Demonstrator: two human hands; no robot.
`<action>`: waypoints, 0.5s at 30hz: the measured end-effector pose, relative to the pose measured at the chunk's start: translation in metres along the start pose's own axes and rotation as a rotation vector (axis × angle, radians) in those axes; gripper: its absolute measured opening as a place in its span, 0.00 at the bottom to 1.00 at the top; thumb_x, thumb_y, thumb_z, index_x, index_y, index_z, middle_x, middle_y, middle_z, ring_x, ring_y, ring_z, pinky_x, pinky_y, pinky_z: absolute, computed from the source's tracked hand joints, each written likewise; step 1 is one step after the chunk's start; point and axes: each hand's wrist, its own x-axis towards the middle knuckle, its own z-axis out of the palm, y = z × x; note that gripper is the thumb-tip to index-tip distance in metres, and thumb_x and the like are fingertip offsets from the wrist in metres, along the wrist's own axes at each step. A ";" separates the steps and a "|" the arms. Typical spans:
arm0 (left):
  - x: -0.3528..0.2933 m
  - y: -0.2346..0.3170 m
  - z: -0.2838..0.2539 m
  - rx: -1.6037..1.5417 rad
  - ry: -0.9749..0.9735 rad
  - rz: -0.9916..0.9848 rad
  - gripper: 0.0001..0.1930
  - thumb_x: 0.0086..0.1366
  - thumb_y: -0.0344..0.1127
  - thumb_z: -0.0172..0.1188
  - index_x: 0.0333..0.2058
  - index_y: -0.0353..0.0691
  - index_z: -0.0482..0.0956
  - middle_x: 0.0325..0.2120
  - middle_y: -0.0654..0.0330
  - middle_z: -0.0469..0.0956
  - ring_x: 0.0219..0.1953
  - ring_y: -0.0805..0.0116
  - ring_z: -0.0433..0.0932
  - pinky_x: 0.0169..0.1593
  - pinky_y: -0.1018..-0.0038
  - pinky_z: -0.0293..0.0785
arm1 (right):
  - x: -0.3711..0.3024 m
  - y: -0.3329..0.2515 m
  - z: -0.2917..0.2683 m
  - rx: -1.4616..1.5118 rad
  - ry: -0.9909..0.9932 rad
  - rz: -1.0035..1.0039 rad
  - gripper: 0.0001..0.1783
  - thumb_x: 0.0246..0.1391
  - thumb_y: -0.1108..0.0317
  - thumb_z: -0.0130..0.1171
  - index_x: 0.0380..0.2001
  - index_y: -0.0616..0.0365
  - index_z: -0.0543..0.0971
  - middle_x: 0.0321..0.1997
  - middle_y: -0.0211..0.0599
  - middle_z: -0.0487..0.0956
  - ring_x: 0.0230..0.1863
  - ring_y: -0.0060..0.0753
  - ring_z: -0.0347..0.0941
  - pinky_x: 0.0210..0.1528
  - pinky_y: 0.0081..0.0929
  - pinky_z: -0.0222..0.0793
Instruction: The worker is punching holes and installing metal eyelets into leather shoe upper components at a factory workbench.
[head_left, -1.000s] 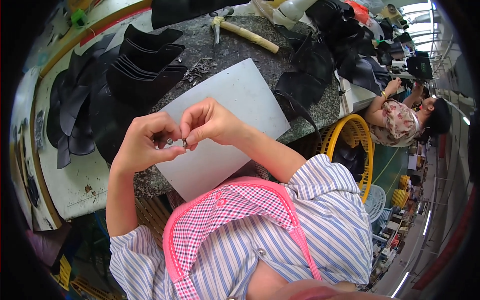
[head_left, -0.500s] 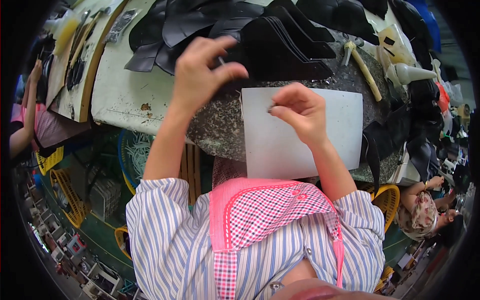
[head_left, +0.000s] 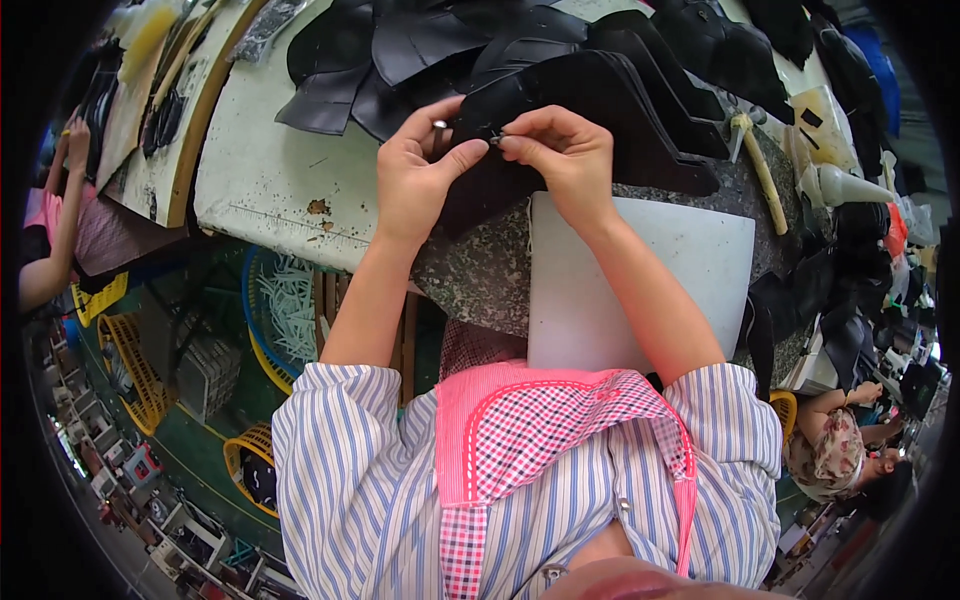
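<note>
A blue basket [head_left: 249, 300] of pale strips stood below the bench [head_left: 285, 190]. The left hand [head_left: 413, 190] had its fingers curled round a silver pin [head_left: 439, 125]; whether its thumb touched the metal bit [head_left: 496, 140] beside it, I could not tell. That bit, over the black panels [head_left: 590, 80], was pinched in the right hand [head_left: 582, 165]'s thumb and forefinger. Rightward lay a white board [head_left: 650, 290], then a hammer [head_left: 764, 178]

Speckled slab [head_left: 470, 280]: white board [head_left: 640, 285], hammer [head_left: 765, 182], black pieces [head_left: 590, 95].

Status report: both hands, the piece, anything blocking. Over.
Left hand: holding shiny-tipped metal rod. Right hand: pinching small silvery metal piece. Stacked black leather-like sheets just beyond; nothing visibly blocking.
</note>
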 end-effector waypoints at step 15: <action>-0.011 0.007 0.002 -0.384 -0.085 -0.194 0.10 0.49 0.24 0.61 0.33 0.32 0.76 0.26 0.63 0.76 0.27 0.80 0.72 0.34 0.85 0.69 | -0.004 -0.011 0.003 0.087 0.017 -0.003 0.05 0.38 0.82 0.59 0.23 0.64 0.76 0.26 0.30 0.73 0.27 0.17 0.68 0.30 0.11 0.64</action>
